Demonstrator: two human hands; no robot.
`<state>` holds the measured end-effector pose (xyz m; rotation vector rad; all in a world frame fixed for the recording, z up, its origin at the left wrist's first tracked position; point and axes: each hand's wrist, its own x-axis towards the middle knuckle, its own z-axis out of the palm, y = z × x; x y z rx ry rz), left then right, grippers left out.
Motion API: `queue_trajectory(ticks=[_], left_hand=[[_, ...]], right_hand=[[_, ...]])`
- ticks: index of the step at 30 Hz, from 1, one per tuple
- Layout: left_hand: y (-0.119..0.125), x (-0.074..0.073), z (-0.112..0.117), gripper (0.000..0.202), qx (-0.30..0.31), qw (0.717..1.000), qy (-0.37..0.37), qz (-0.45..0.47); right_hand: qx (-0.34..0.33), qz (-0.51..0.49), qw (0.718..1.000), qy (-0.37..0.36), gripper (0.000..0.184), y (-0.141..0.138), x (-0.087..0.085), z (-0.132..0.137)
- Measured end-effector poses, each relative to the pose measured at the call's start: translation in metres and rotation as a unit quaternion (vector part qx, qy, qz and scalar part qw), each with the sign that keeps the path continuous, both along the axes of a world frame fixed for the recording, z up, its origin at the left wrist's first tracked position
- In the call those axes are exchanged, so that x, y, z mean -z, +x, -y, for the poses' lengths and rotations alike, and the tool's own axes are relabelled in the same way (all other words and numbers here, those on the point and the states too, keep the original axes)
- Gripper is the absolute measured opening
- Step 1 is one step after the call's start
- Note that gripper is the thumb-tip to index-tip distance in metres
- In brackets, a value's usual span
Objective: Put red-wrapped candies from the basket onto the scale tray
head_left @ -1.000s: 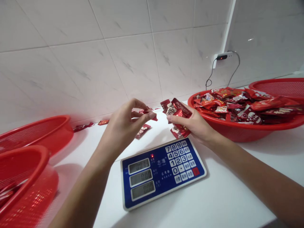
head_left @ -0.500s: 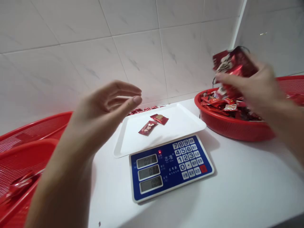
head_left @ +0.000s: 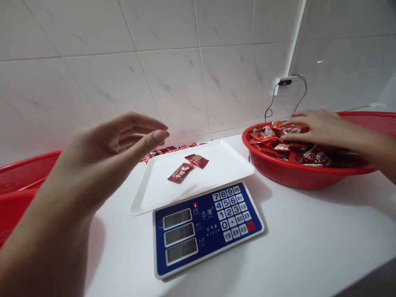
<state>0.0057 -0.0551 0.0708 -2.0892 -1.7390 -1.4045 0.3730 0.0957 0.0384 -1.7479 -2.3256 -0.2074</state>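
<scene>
My left hand [head_left: 123, 138] hovers in the air left of the scale, fingers stretched out and empty. A blue-faced electronic scale [head_left: 207, 227] carries a white weighing tray [head_left: 229, 165]. Two red wrapped candies [head_left: 188, 166] lie on that tray. My right hand [head_left: 312, 126] rests flat, palm down, on the heap of red candy packets [head_left: 278, 142] in the red basket [head_left: 297, 173] at the right. Its fingers lie spread over the packets, and I cannot see any packet gripped.
More red mesh baskets stand at the left edge [head_left: 18, 185] and behind the right one [head_left: 371, 119]. Several loose candies [head_left: 167, 150] lie along the tiled wall behind the tray. A wall socket with a black cable [head_left: 286, 82] sits above the right basket.
My right hand carried its handful of packets up, then down into the right basket, where it now lies flat. My left hand let go of a candy and opened; two candies lie on the tray.
</scene>
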Motion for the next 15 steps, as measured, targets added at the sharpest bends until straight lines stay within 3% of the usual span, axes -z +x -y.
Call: queue_trajectory(ticks=[2,4,6,10,13,15], left_hand=[[0.002,0.000,0.000,0.014,0.001,1.000,-0.002,0.001],[0.004,0.000,0.000,0.012,0.007,1.000,-0.007,-0.001],[0.005,0.000,0.001,0.010,0.013,1.000,-0.014,-0.003],[0.005,-0.002,0.004,0.013,0.026,0.999,-0.035,0.010],[0.003,-0.003,0.006,0.016,0.049,0.997,-0.048,0.028],[0.002,-0.004,0.006,0.016,0.056,0.997,-0.050,0.033]], right_hand=[[-0.063,0.040,0.997,-0.005,0.045,-0.012,-0.001,0.007],[-0.114,0.064,0.989,-0.075,0.033,-0.025,0.002,0.011],[-0.100,0.089,0.987,-0.088,0.029,-0.035,0.009,0.012],[-0.078,0.170,0.982,0.016,0.026,-0.049,0.019,0.013],[-0.057,0.205,0.977,0.031,0.020,-0.053,0.016,0.013],[-0.007,0.158,0.987,0.010,0.019,-0.055,0.008,0.013]])
